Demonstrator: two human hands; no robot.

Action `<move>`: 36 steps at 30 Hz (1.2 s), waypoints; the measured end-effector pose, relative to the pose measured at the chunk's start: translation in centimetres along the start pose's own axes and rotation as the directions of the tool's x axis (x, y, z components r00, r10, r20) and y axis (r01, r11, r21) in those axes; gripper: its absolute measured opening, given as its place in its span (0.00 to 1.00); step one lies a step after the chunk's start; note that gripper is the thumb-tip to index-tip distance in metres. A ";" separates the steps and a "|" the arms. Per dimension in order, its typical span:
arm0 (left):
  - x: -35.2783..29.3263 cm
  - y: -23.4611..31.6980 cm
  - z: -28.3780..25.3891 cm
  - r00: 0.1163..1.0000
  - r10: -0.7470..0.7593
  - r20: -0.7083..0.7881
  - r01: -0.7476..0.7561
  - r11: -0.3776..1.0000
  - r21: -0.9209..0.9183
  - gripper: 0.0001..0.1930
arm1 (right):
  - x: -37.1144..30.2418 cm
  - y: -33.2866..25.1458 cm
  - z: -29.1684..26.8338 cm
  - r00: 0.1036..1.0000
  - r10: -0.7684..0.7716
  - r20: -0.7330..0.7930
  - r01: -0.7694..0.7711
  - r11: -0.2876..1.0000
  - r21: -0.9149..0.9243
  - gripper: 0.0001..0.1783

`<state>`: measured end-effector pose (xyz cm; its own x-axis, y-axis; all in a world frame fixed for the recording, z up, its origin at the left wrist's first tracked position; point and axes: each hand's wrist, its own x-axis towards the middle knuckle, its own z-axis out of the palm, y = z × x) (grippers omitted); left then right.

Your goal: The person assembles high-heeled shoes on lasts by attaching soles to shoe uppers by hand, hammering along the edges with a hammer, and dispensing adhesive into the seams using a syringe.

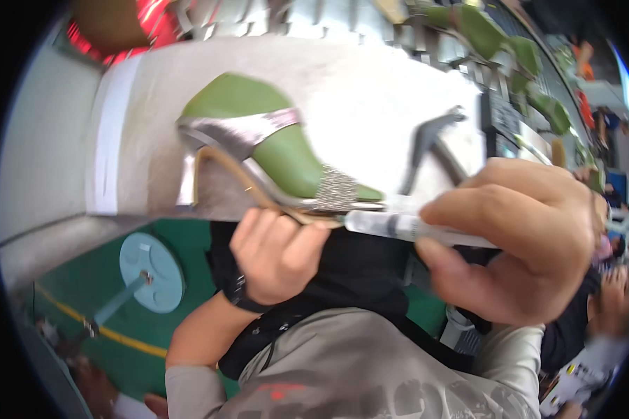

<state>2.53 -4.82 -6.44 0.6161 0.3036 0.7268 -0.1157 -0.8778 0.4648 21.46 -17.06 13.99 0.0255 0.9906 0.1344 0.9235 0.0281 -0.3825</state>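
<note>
The left hand [276,255] grips the green shoe [272,150] from below, and the right hand [521,241] squeezes a clear tube [398,225] whose tip should stay steady against the sole edge.

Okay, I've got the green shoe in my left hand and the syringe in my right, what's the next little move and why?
Probably ease the syringe tip a touch further left along the sole edge of the green shoe. The right hand already has the tip at the glittery strap, and the left hand grips the sole just below it, so the shoe looks steady enough.
</note>
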 end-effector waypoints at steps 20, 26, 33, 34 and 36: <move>12.8 -3.0 -4.8 0.632 0.087 0.770 -0.195 0.980 0.049 0.48 | -14.7 10.0 -2.0 0.431 0.520 -0.737 -0.882 0.416 -0.222 0.12; 11.3 -4.0 -5.6 0.773 -0.142 0.618 -0.100 0.935 0.340 0.44 | -14.3 13.4 -0.3 0.457 0.616 -0.642 -0.883 0.401 -0.244 0.13; 11.6 -5.9 -7.7 0.640 -0.215 0.738 0.162 0.976 0.144 0.44 | -13.9 8.7 1.1 0.659 0.193 -0.727 -0.676 0.577 -0.458 0.22; 11.3 -5.9 -7.8 0.630 -0.259 0.732 0.178 0.966 0.188 0.44 | -12.8 7.2 2.1 0.666 0.193 -0.720 -0.654 0.616 -0.440 0.22; 11.3 -6.0 -7.4 0.675 -0.146 0.723 0.106 0.989 0.101 0.44 | -11.2 4.5 3.9 0.710 0.183 -0.680 -0.480 0.832 -0.277 0.21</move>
<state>4.40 6.61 2.70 0.9962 0.0656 0.0572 0.0297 -0.8737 0.4855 23.86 -27.48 7.24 0.4472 0.6171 0.6475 0.8625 -0.4891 -0.1295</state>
